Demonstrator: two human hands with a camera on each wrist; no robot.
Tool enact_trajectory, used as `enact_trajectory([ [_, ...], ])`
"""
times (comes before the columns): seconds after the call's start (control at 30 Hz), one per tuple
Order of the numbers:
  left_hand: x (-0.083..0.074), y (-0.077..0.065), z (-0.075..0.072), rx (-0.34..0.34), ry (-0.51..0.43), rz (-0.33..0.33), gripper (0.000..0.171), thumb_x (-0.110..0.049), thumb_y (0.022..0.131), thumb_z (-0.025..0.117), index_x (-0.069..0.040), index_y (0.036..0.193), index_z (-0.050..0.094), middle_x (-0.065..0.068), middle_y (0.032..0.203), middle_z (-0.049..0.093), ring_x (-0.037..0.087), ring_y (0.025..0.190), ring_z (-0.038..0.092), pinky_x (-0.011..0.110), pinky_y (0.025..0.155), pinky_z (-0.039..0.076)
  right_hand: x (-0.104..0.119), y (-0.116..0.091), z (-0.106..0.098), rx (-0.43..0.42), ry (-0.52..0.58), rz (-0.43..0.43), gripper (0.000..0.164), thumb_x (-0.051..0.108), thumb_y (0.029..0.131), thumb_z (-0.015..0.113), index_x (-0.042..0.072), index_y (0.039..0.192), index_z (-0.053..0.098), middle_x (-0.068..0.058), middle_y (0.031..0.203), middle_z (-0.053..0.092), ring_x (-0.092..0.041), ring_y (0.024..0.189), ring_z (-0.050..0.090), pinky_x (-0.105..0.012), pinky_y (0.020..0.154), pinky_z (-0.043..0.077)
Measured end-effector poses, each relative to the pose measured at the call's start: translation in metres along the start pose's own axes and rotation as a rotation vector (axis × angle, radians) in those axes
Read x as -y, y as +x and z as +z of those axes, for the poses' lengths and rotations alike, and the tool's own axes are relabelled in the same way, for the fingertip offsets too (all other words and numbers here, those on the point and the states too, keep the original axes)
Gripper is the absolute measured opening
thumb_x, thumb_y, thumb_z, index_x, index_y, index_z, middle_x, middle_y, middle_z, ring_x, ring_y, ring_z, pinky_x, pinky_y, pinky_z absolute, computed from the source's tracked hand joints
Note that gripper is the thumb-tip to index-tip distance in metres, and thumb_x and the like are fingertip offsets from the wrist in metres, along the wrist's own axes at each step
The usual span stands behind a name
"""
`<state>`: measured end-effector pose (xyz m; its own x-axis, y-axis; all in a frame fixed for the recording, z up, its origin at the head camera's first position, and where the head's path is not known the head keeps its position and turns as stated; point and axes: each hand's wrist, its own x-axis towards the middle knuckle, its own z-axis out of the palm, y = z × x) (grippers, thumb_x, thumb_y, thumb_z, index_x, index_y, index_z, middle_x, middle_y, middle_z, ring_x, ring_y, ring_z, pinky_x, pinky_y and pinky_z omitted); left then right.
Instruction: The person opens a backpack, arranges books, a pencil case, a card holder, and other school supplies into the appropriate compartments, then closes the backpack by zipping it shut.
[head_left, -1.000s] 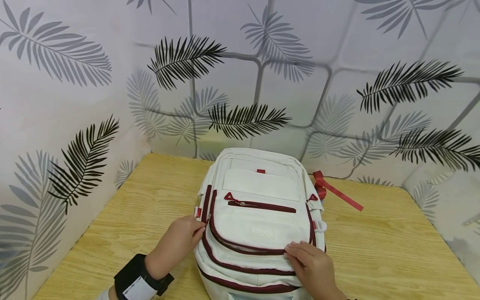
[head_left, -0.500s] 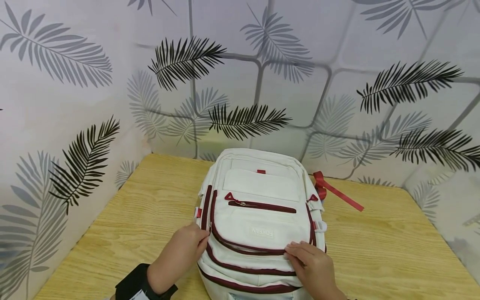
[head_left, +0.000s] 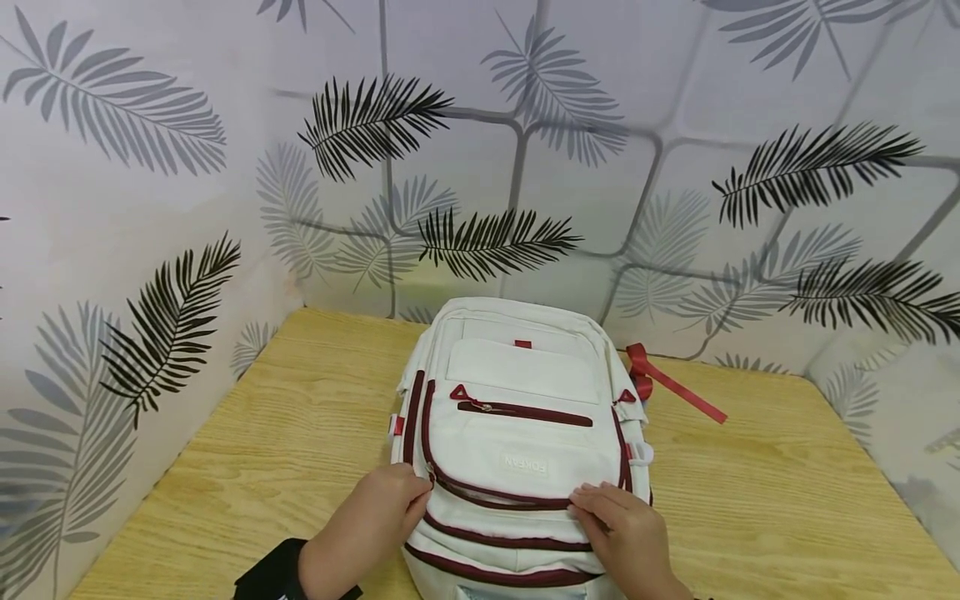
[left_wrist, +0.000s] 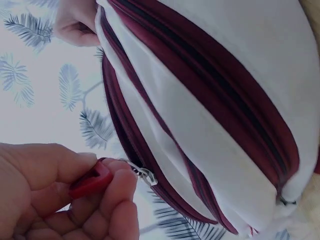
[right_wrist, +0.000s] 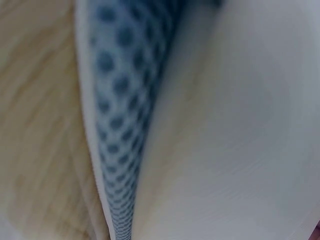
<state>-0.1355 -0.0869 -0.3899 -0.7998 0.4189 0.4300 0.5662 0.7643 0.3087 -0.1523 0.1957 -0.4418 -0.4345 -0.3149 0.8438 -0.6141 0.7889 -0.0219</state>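
A white backpack (head_left: pixel 525 371) with dark red zippers lies front up on the wooden table. My left hand (head_left: pixel 378 510) is at the left side of its front pocket. In the left wrist view, thumb and fingers pinch a red zipper pull (left_wrist: pixel 91 184), attached to a metal slider (left_wrist: pixel 145 176). A narrow gap shows along the pocket's curved zipper (head_left: pixel 487 500). My right hand (head_left: pixel 628 533) pinches the pocket's lower edge at the right. The right wrist view shows white fabric (right_wrist: pixel 230 140) and grey-blue dotted mesh (right_wrist: pixel 117 125) up close.
Behind the backpack's right side, a red ribbon (head_left: pixel 686 392) trails onto the table (head_left: pixel 772 483). Leaf-patterned walls (head_left: pixel 577 183) rise behind the table and along its left. A second, short zipper (head_left: pixel 525 414) crosses the front pocket.
My left hand has moved down and to the right along the pocket's curved zipper, bringing the slider with it. My right hand has stayed at the pocket edge.
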Motion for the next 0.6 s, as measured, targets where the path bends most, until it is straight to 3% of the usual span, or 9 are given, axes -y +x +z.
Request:
enact_trajectory([
  [0.43, -0.015, 0.003, 0.005, 0.015, -0.015, 0.115, 0.018, -0.004, 0.077, 0.063, -0.01, 0.06, 0.059, -0.005, 0.058, 0.047, 0.007, 0.057, 0.045, 0.017, 0.056, 0.038, 0.0, 0.0, -0.001, 0.009, 0.0, 0.021, 0.055, 0.048, 0.09, 0.036, 0.011, 0.069, 0.071, 0.0, 0.071, 0.069, -0.012, 0.068, 0.065, -0.028, 0.064, 0.051],
  [0.6, -0.021, 0.005, 0.01, 0.024, -0.022, 0.169, 0.019, -0.005, 0.078, 0.062, -0.011, 0.061, 0.059, -0.005, 0.057, 0.047, 0.005, 0.055, 0.042, 0.013, 0.054, 0.034, 0.0, 0.0, 0.0, 0.007, 0.001, 0.02, 0.055, 0.047, 0.09, 0.036, 0.011, 0.069, 0.072, 0.0, 0.071, 0.069, -0.012, 0.067, 0.065, -0.028, 0.064, 0.051],
])
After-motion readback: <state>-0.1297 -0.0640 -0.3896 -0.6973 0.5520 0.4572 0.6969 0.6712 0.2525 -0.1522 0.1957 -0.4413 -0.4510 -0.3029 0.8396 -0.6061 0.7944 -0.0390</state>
